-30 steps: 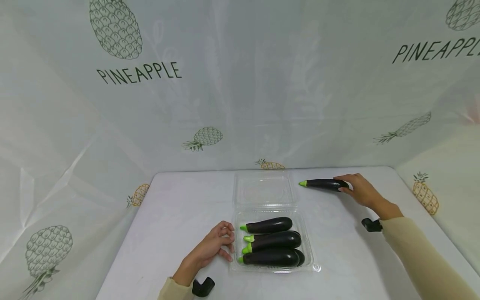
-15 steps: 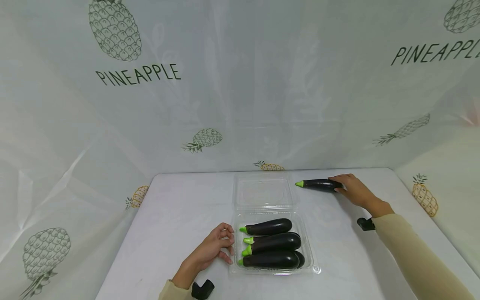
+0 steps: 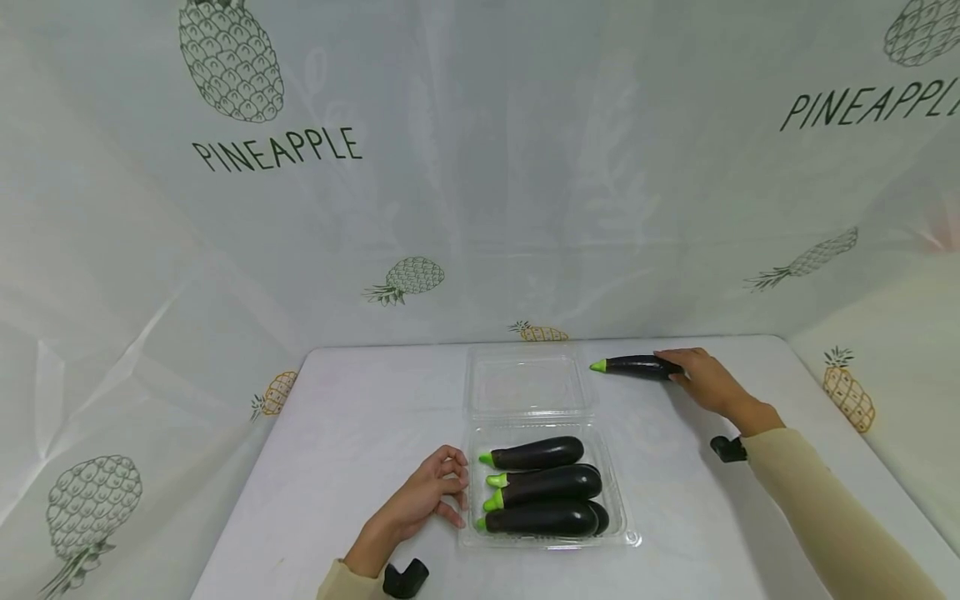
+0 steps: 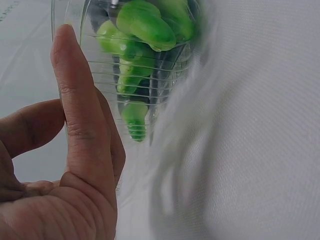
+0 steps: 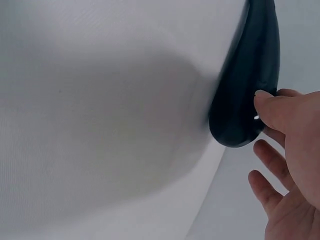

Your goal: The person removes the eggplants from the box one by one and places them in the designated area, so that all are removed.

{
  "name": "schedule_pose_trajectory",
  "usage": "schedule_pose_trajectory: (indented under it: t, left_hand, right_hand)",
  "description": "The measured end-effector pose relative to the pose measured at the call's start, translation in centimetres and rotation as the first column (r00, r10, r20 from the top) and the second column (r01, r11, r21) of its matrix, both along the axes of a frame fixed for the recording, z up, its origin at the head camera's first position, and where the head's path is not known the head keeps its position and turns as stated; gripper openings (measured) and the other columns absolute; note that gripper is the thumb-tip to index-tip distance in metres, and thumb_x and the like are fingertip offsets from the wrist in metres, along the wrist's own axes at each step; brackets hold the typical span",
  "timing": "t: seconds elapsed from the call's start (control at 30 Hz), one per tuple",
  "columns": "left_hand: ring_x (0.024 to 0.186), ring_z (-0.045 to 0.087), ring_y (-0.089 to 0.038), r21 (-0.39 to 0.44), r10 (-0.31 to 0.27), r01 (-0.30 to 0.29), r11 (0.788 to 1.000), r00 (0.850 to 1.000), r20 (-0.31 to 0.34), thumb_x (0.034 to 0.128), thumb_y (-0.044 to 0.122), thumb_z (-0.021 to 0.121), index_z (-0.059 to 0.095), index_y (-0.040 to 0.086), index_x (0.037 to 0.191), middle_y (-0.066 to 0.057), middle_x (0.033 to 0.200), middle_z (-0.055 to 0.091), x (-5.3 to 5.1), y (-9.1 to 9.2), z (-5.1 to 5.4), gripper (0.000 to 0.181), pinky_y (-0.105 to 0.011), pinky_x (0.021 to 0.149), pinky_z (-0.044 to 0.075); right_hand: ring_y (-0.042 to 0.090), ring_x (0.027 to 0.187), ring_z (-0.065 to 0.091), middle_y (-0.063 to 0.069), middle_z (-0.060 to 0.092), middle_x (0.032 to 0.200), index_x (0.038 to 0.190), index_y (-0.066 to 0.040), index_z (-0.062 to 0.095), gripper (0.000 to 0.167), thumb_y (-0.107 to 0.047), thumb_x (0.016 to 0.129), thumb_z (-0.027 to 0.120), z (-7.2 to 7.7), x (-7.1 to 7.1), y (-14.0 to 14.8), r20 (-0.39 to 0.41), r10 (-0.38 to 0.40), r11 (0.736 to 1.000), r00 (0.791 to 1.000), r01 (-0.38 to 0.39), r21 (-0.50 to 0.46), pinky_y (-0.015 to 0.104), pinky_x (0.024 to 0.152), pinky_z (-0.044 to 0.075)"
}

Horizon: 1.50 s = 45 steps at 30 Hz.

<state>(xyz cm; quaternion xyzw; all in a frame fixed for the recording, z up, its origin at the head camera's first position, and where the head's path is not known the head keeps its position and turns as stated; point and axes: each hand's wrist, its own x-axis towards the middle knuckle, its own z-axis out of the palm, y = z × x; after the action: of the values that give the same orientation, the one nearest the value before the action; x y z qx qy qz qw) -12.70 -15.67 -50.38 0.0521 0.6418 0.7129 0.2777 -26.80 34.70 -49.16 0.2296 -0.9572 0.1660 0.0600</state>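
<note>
At the table's back right, my right hand [image 3: 708,381] grips the rounded end of a dark eggplant [image 3: 637,367], its green tip pointing left. In the right wrist view, thumb and fingers of the hand [image 5: 295,145] pinch the eggplant's [image 5: 245,85] thick end. My left hand [image 3: 423,494] rests against the left wall of a clear plastic box [image 3: 617,500], fingers loosely bent. Several eggplants [image 3: 551,482] lie in the box, green ends to the left. The left wrist view has the left hand [image 4: 80,150] touching the box wall beside green stem ends [image 4: 145,25].
The box's clear lid [image 3: 528,379] lies folded back behind it on the white table [image 3: 367,408]. A pineapple-print sheet [image 3: 480,183] hangs behind the table and at its sides. A black device sits at each wrist.
My right hand and the gripped eggplant have shifted slightly left. The left hand has stayed at the box's left side.
</note>
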Motion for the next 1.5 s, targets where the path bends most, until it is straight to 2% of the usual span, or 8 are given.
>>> schedule_pose_trajectory:
  t: [0.23, 0.47, 0.57, 0.83, 0.97, 1.1, 1.37, 1.5]
  left_hand:
    - [0.073, 0.06, -0.015, -0.004, 0.0, 0.0, 1.0, 1.0, -0.004, 0.1042, -0.001, 0.052, 0.04, -0.002, 0.123, -0.002, 0.092, 0.052, 0.0, 0.0, 0.0, 0.022, -0.03, 0.055, 0.062]
    - [0.074, 0.06, -0.015, 0.003, -0.003, 0.003, 1.0, 1.0, -0.007, 0.1046, 0.0, 0.053, 0.04, -0.003, 0.124, -0.002, 0.093, 0.052, 0.1, -0.1, 0.0, 0.023, -0.03, 0.056, 0.062]
    - [0.073, 0.06, -0.015, 0.008, -0.004, 0.004, 1.0, 1.0, -0.006, 0.1046, 0.0, 0.053, 0.04, -0.002, 0.124, -0.002, 0.093, 0.052, 0.1, -0.1, 0.0, 0.023, -0.03, 0.056, 0.062]
    - [0.073, 0.06, -0.015, 0.001, -0.004, 0.004, 1.0, 1.0, -0.01, 0.1048, -0.001, 0.052, 0.04, -0.003, 0.123, -0.002, 0.092, 0.052, 0.1, 0.0, 0.1, 0.022, -0.03, 0.056, 0.062]
    - [0.073, 0.06, -0.015, 0.001, -0.007, 0.007, 1.0, 1.0, -0.011, 0.105, 0.0, 0.052, 0.04, -0.003, 0.124, -0.002, 0.092, 0.053, 0.0, -0.1, 0.0, 0.022, -0.03, 0.056, 0.062]
    - [0.073, 0.06, -0.015, 0.0, -0.005, 0.005, 1.0, 1.0, -0.009, 0.1043, 0.0, 0.054, 0.04, -0.002, 0.124, -0.002, 0.092, 0.053, 0.0, -0.1, -0.1, 0.023, -0.03, 0.055, 0.062]
    - [0.074, 0.06, -0.014, 0.004, -0.009, 0.009, 1.0, 1.0, -0.022, 0.1029, 0.0, 0.055, 0.042, 0.001, 0.122, -0.001, 0.094, 0.052, 0.1, -0.3, -0.1, 0.024, -0.028, 0.056, 0.062]
    - [0.075, 0.06, -0.013, 0.01, -0.016, 0.016, 1.0, 1.0, -0.026, 0.1035, 0.001, 0.055, 0.04, 0.0, 0.124, -0.001, 0.096, 0.052, 0.1, -0.3, -0.1, 0.025, -0.028, 0.057, 0.062]
  right_hand:
    - [0.056, 0.125, 0.056, 0.033, 0.062, 0.137, 0.137, 0.01, 0.062, 0.047, 0.01, 0.091, 0.073, 0.6, 1.0, -0.9, -0.063, 0.015, 1.0, 0.998, -0.015, -0.009, 0.071, 0.105, 0.047]
    - [0.052, 0.122, 0.059, 0.03, 0.065, 0.133, 0.132, 0.008, 0.066, 0.047, 0.009, 0.087, 0.079, 2.0, 3.1, -3.5, -0.165, 0.084, 0.996, 0.983, -0.088, -0.016, 0.069, 0.101, 0.051]
    - [0.05, 0.12, 0.061, 0.026, 0.068, 0.131, 0.129, 0.005, 0.069, 0.046, 0.008, 0.084, 0.081, 2.7, 4.2, -5.0, -0.215, 0.139, 0.989, 0.967, -0.146, -0.019, 0.068, 0.098, 0.053]
    - [0.038, 0.116, 0.066, 0.013, 0.072, 0.126, 0.126, -0.002, 0.072, 0.046, -0.001, 0.082, 0.087, 4.3, 7.8, -9.5, -0.328, 0.276, 0.957, 0.903, -0.291, 0.003, 0.062, 0.094, 0.057]
    - [0.035, 0.117, 0.066, 0.008, 0.072, 0.126, 0.128, -0.006, 0.072, 0.05, -0.005, 0.081, 0.088, 4.5, 9.7, -11.4, -0.338, 0.323, 0.94, 0.884, -0.342, 0.005, 0.058, 0.096, 0.057]
    - [0.032, 0.118, 0.065, 0.005, 0.071, 0.127, 0.131, -0.009, 0.071, 0.051, -0.01, 0.083, 0.088, 4.6, 11.2, -12.8, -0.321, 0.361, 0.927, 0.875, -0.374, 0.024, 0.054, 0.097, 0.056]
    - [0.024, 0.119, 0.063, -0.002, 0.07, 0.128, 0.133, -0.012, 0.07, 0.039, -0.031, 0.1, 0.075, 4.4, 13.3, -14.2, -0.264, 0.417, 0.907, 0.87, -0.417, 0.056, 0.048, 0.099, 0.057]
    - [0.024, 0.119, 0.063, -0.003, 0.069, 0.126, 0.134, -0.013, 0.069, 0.038, -0.036, 0.103, 0.07, 4.4, 13.9, -14.7, -0.232, 0.433, 0.9, 0.871, -0.43, 0.067, 0.049, 0.099, 0.057]
